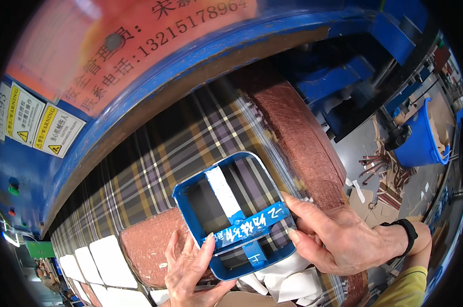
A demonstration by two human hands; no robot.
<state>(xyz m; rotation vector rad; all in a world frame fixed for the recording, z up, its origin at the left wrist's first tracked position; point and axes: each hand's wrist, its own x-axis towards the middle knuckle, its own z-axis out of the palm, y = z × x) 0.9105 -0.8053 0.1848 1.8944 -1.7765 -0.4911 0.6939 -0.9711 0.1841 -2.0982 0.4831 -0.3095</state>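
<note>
Head view showed the left hand (188, 271) rising from below, fingers spread, thumb against the frame (249, 228), while the right hand (339, 238) reached in from the right, gripping its side between thumb and fingers. The frame was over plaid cloth (177, 138); white pieces (108, 262) lay leftward, a blue beam (272, 29) arched beyond.

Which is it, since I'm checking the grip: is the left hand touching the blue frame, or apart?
Touching. The head view shows the left hand with its fingers against the lower-left edge of the blue frame, no gap visible.
</note>
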